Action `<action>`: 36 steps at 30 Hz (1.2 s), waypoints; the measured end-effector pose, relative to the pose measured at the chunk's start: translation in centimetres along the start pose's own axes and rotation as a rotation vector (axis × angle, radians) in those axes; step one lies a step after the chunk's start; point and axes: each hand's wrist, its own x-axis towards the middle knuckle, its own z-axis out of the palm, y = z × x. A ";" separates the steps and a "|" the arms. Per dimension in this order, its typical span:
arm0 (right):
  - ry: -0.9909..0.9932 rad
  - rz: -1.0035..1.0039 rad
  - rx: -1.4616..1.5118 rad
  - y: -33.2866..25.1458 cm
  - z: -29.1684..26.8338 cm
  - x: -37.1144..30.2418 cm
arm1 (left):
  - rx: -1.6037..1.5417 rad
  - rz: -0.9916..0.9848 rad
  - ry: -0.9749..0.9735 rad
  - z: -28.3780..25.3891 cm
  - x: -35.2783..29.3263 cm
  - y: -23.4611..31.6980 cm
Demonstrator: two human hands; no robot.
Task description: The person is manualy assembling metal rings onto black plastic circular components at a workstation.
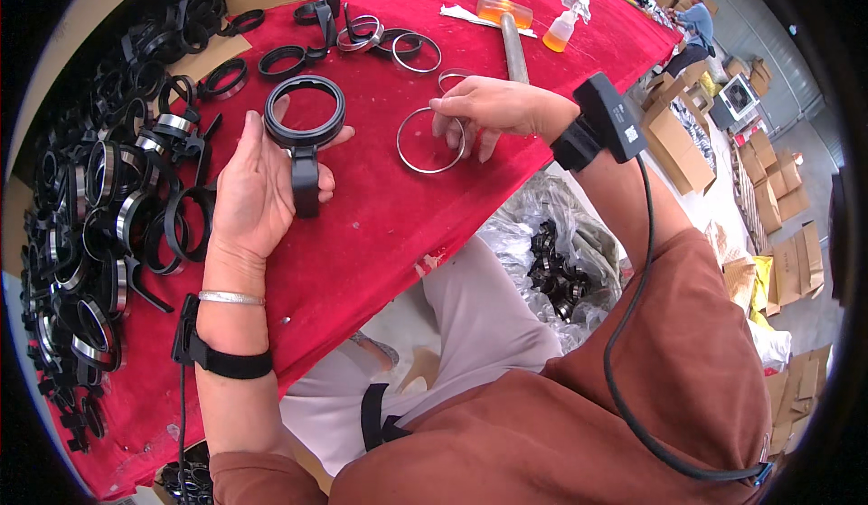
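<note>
My left hand [242, 188] grips a black ring-shaped part with a short handle [306, 178]. Its round opening points up, and my fingers wrap the handle and one side. To the right, my right hand [495, 110] pinches a thin silver metal ring [423, 170] at its right edge, just over the red tablecloth [375, 234]. Another thin ring [449, 75] lies behind those fingers, partly covered by them. Farther back are a loose silver ring [418, 69] and several black ringed parts [282, 61].
A large heap of black parts with silver rings [108, 179] fills the table's left side. At the back lie a mallet [515, 53] and a spray bottle [560, 33]. A plastic-lined bag of parts [553, 274] stands below the edge. Another person [696, 26] is far right, near cardboard boxes [676, 148].
</note>
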 end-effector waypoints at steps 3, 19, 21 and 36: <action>0.086 0.011 -0.274 -0.8 0.3 0.7 | -0.010 -0.033 -0.017 -0.4 0.0 0.0; 0.554 -0.779 -0.547 -7.3 4.6 -1.9 | 0.201 0.069 0.105 0.5 -0.7 0.2; 0.624 -0.964 -0.553 -8.1 5.7 -0.5 | 0.200 0.087 0.119 0.8 -0.6 0.2; 0.538 -0.878 0.128 -6.8 7.4 3.6 | 0.404 0.305 0.237 1.5 -0.7 0.0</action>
